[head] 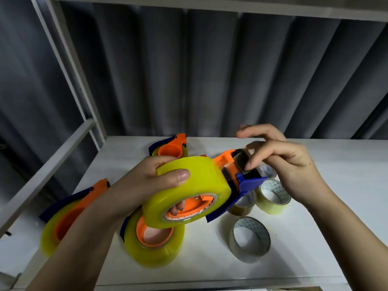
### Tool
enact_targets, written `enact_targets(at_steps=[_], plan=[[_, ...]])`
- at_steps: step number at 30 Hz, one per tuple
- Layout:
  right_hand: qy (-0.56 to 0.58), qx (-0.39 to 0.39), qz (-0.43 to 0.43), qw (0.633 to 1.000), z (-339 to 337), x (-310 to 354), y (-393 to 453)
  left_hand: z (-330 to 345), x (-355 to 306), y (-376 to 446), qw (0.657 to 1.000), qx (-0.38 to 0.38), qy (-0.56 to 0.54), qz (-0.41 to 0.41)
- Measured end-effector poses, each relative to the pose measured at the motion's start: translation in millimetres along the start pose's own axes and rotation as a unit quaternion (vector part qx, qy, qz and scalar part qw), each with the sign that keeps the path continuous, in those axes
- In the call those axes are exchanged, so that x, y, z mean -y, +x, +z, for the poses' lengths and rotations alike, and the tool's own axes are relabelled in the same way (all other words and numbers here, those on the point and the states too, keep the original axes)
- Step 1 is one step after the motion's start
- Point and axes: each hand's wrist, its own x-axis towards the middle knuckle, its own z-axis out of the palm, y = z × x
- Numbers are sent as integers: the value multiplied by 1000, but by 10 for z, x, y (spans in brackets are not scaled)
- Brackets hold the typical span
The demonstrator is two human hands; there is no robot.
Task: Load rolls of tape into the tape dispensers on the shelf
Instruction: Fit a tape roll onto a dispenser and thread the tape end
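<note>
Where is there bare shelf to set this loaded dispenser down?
Bare shelf lies right of the loose rolls, and behind the right hand. The left, around the loaded dispensers, is crowded.

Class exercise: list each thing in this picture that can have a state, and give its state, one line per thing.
Held dispenser: loaded, lifted off the shelf.
Yellow roll: mounted on the held dispenser's hub.
Left hand: grips the yellow roll.
Right hand: pinches the tape end at the cutter.
Three dispensers on the shelf: loaded.
Small rolls: loose, unloaded.
</note>
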Motion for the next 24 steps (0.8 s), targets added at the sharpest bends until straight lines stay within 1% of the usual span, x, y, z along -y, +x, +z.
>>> enact_targets(at_steps=[4,6,11,14,17,20,24], plan=[[-73,32,-28,996,-55,42,29,25,-22,-15,1000,-17,-17,1],[-113,43,-40,992,-77,55,50,27,-51,-11,1000,-15,-24,-10],[-204,65,-77,974,-98,48,128,-11,-36,2,1000,-10,-23,-9],[-228,82,-80,967,-129,47,172,-1,-18,12,999,-35,-16,-7],[-200,99,-58,973,-156,58,152,18,-8,32,998,-65,-15,3],[-131,93,-30,987,-145,59,108,9,-3,33,997,-74,-23,-2],[-5,46,5,999,-79,-12,46,22,-2,3,997,-64,-42,-16]])
